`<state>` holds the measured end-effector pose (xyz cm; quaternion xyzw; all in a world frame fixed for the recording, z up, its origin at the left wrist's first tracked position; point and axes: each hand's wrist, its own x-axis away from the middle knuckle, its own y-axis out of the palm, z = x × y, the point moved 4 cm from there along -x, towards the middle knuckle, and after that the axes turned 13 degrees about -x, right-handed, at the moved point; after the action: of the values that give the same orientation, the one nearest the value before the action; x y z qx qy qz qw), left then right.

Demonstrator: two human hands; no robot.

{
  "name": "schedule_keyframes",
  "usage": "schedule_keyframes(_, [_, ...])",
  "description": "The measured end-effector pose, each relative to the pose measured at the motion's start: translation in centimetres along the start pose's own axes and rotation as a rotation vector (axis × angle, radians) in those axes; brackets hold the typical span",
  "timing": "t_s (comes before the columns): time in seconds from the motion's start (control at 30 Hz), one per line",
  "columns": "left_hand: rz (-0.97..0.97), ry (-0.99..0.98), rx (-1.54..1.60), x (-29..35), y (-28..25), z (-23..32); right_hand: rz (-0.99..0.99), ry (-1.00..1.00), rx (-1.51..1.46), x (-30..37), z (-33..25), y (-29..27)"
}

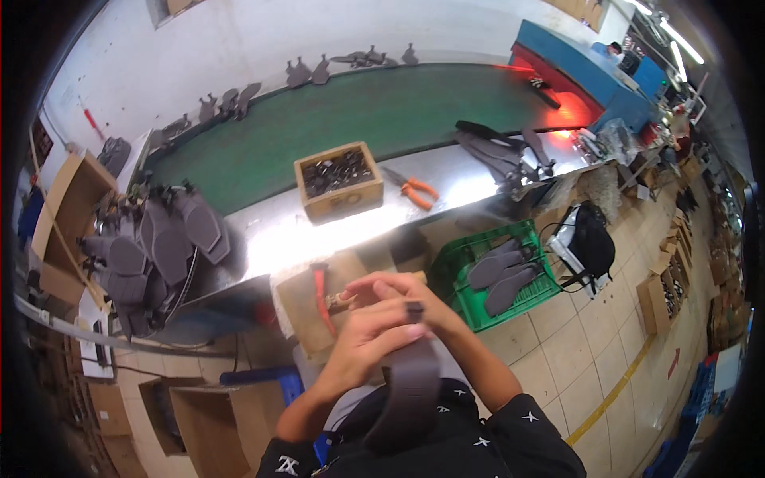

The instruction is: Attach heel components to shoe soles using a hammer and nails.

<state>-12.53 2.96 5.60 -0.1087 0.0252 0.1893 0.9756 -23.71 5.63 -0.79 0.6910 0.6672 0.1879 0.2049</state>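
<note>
At the lower centre of the frame, my left hand (pixel 368 338) grasps a dark flat piece (pixel 414 384); my right hand (pixel 405 293) cups its end, hold hidden, so I cannot tell if it's finished. Centre left, similar pieces (pixel 166 243) lie heaped. Beyond the counter (pixel 271 233), the green belt (pixel 319 115) offers open room.

A head camera looks down, close over the left hand (pixel 368 340) and right hand (pixel 402 290), towards the bench (pixel 267 239).
</note>
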Motion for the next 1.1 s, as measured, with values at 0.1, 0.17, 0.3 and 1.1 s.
schedule_keyframes(0.1, [-0.104, 0.11, -0.086, -1.1, 0.6, -0.2, -0.286, -0.088, -0.104, -0.6, 1.2, 2.9])
schedule_keyframes(0.17, [-0.211, 0.099, 0.019, -2.5, 2.5, 1.4, -0.293, -0.011, -0.137, 1.8, 4.2, 4.3])
schedule_keyframes(0.3, [-0.26, 0.077, 0.099, -2.6, 4.3, 3.1, -0.619, 0.363, -0.352, 2.6, 12.0, 10.2])
schedule_keyframes(1.1, [-0.432, -0.145, 0.857, -1.6, 4.9, -3.6, 0.292, -0.313, 0.097, 7.8, -3.3, -3.4])
